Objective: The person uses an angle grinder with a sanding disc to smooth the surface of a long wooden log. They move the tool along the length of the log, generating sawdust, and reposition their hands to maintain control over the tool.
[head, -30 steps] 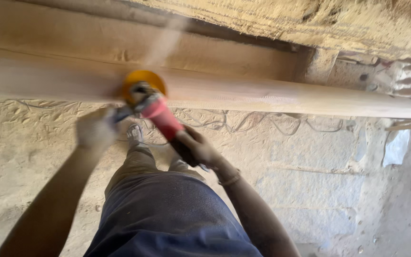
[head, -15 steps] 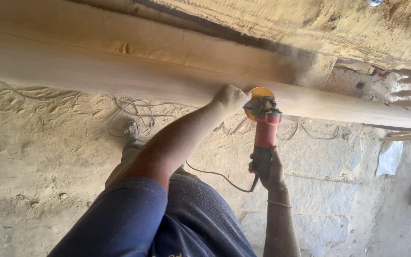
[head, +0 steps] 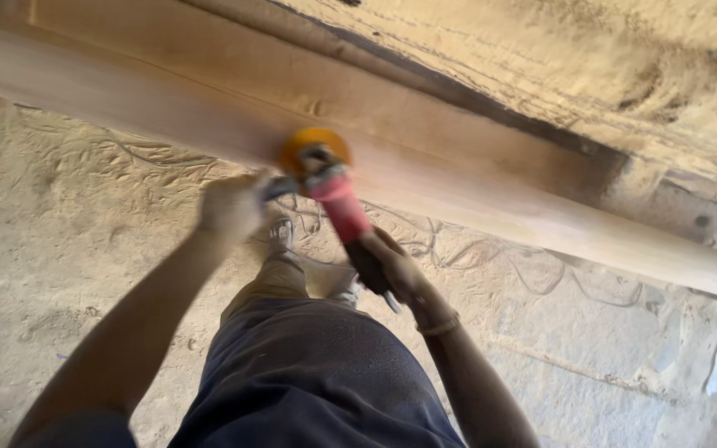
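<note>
A red angle grinder (head: pixel 338 203) with a yellow sanding disc (head: pixel 312 146) presses against a long pale wooden plank (head: pixel 491 195) that runs across the view. My right hand (head: pixel 392 270) grips the grinder's dark rear body. My left hand (head: pixel 232 205), dusted pale, holds the side handle just left of the disc. Both arms reach forward over my dark blue shorts (head: pixel 309 382).
A second board and a sawdust-covered slab (head: pixel 541 58) lie behind the plank. The ground (head: pixel 60 249) is thick with sawdust, with a thin power cable (head: pixel 475 249) snaking under the plank. My shoe (head: pixel 280 236) stands below the grinder. Stone paving (head: pixel 591 348) lies at right.
The grinder has swept left along the plank from its position half a second ago. Both hands moved with it, and the view has tilted.
</note>
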